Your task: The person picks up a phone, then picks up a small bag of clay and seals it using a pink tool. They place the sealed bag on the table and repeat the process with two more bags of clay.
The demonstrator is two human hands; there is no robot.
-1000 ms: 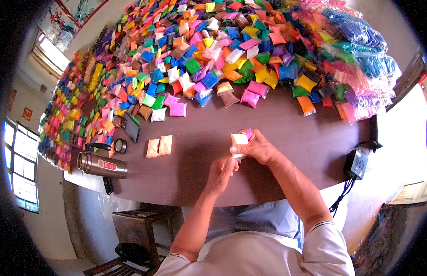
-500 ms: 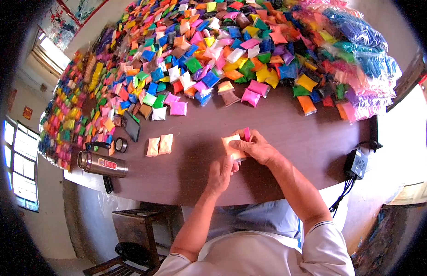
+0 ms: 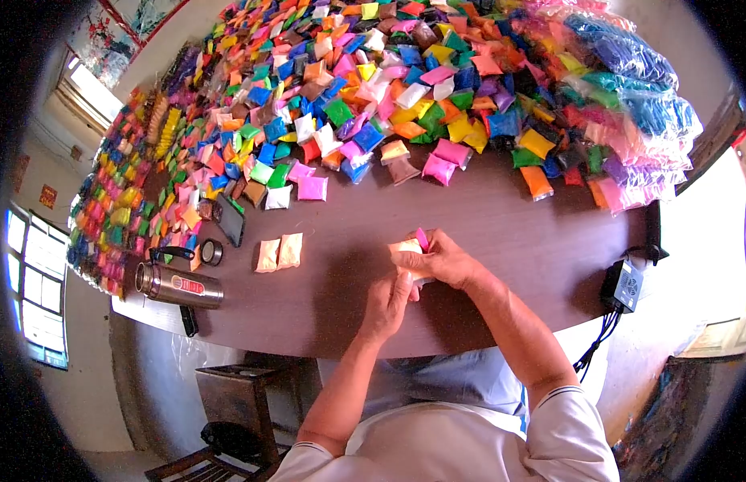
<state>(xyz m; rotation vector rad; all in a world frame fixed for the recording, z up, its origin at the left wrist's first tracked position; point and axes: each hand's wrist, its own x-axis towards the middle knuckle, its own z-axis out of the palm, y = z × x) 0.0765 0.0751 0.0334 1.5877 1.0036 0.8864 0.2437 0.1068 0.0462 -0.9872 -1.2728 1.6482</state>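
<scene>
A small peach-coloured packet [image 3: 402, 247] is held above the table between both hands. My left hand [image 3: 384, 307] pinches its lower edge with thumb and fingers. From the right, my right hand [image 3: 448, 260] grips the packet, its thumb lying across the front. A narrow pink piece [image 3: 422, 238] sticks up by the right hand's fingers, and its lower part is hidden. To the left, a peach packet [image 3: 267, 255] and another peach packet [image 3: 290, 251] lie side by side on the dark table [image 3: 341, 233].
A large heap of colourful packets [image 3: 373, 96] covers the back of the table, with clear bags [image 3: 630, 96] at right. On the left are a phone [image 3: 229, 221], a steel flask [image 3: 180, 287] and its lid [image 3: 211, 252]. A power box [image 3: 623, 285] hangs at the right edge.
My right hand has shifted slightly left, and its thumb now covers more of the packet. The pink piece has moved a little left and down with it.
</scene>
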